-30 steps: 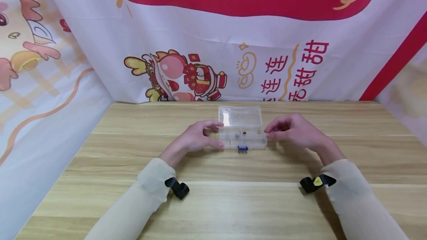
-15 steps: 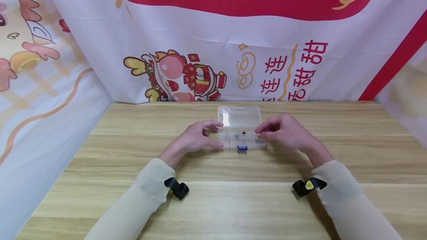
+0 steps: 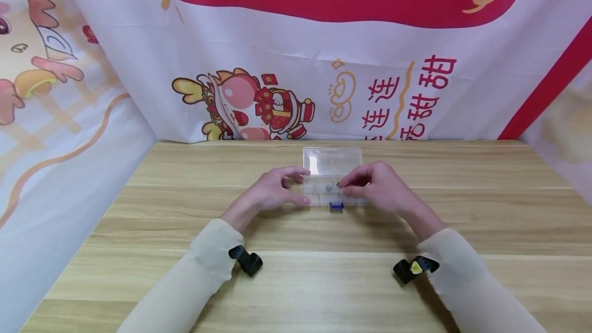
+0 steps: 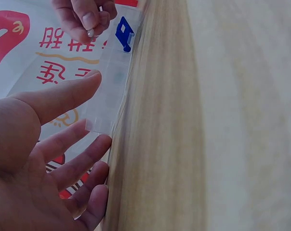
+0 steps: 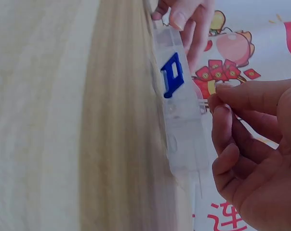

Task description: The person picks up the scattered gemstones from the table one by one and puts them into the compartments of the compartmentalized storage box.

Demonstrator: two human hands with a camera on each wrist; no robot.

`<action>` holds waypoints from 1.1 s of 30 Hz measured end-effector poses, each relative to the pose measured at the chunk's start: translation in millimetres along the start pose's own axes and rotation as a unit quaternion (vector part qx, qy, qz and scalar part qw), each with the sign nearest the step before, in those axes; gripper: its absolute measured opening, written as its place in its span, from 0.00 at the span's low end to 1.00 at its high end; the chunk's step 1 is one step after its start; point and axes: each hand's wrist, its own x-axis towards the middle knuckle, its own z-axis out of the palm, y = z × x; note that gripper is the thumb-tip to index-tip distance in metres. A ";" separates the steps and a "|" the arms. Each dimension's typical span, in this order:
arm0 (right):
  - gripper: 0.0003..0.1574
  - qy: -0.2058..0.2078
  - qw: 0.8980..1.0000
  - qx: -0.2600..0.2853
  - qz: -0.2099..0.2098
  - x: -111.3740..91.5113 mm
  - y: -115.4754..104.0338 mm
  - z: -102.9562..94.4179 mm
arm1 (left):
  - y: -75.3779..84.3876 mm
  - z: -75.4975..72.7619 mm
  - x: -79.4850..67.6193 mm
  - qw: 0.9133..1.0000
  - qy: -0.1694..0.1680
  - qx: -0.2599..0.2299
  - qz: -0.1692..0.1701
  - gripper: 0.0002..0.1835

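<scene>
A clear plastic compartment box (image 3: 319, 197) stands on the table with its lid (image 3: 335, 161) raised at the back and a blue latch (image 3: 336, 205) in front. My left hand (image 3: 273, 189) rests at the box's left end, thumb near the front corner, fingers relaxed and reaching toward the back. Over the right half, my right hand (image 3: 381, 186) pinches a small whitish bead (image 4: 90, 33) between thumb and forefinger. A pale bluish bead (image 3: 329, 188) lies in a back compartment. Next to it a dark red bead (image 3: 338, 184) shows right at the right fingertips.
The wood-grain table (image 3: 296, 281) runs up to a white printed cloth (image 3: 296, 45) with red lettering and cartoon figures. Cloth panels also close off both sides. Each sleeve cuff carries a black wrist camera (image 3: 245, 261).
My right hand has moved left from the box's right end to its middle, close to the dark red bead. The left hand and the box have stayed in place.
</scene>
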 end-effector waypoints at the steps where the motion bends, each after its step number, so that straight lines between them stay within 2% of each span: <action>1: 0.09 0.000 1.000 -0.001 0.002 0.3 -0.7 1.6 | 0.1 -0.2 0.0 1.000 0.000 0.000 0.000 0.37; 10: 0.07 0.016 1.000 0.000 -0.001 3.9 -1.6 14.5 | 0.4 -0.3 0.3 1.000 0.000 0.001 0.001 0.38; 16: 0.07 0.031 0.999 -0.001 0.016 5.5 -4.5 21.7 | -1.1 -0.4 1.7 1.000 0.001 0.003 -0.001 0.37; 33: 0.06 0.043 0.998 -0.013 0.038 5.6 -3.9 27.7 | -0.7 0.8 3.4 1.000 0.005 0.008 -0.006 0.37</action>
